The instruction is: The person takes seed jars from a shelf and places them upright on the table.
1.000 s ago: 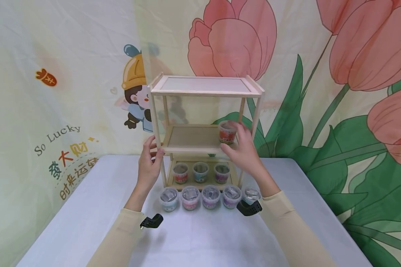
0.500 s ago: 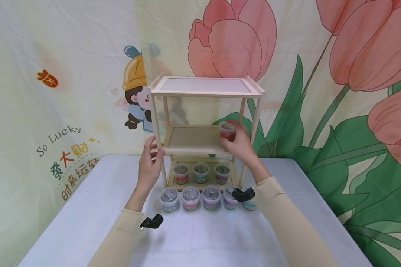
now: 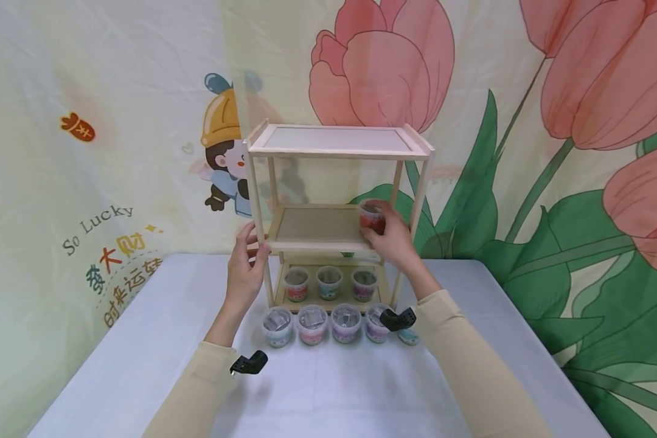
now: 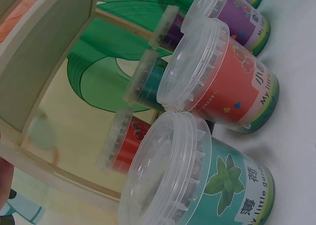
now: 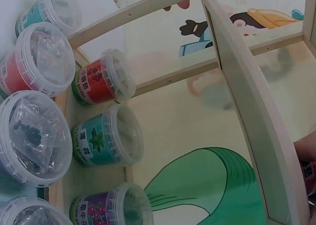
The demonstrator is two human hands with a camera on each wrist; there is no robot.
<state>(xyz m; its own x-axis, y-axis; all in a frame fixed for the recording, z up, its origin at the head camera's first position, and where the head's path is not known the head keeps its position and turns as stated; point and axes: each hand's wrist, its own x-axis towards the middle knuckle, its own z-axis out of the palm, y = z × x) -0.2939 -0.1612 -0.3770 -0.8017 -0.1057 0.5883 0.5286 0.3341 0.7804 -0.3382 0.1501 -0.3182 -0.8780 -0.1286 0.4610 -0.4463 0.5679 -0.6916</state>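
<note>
In the head view a small wooden three-tier shelf stands on the table. My left hand grips its left front post at the middle tier, thumb in front. My right hand holds a red-labelled plastic cup by its side at the right end of that tier. Whether the cup's base touches the board is hidden behind the fingers. On the bottom tier sit a red cup, a teal cup and a purple cup, all with clear lids in the wrist views.
Several more lidded cups line the table before the shelf, among them a teal mint-label one and a red one. My right sleeve partly covers the rightmost. A printed cloth hangs behind the shelf.
My right wrist has swung leftward, and the fingers now cover more of the red cup's front. The cup itself stays in nearly the same spot. The left hand keeps still.
</note>
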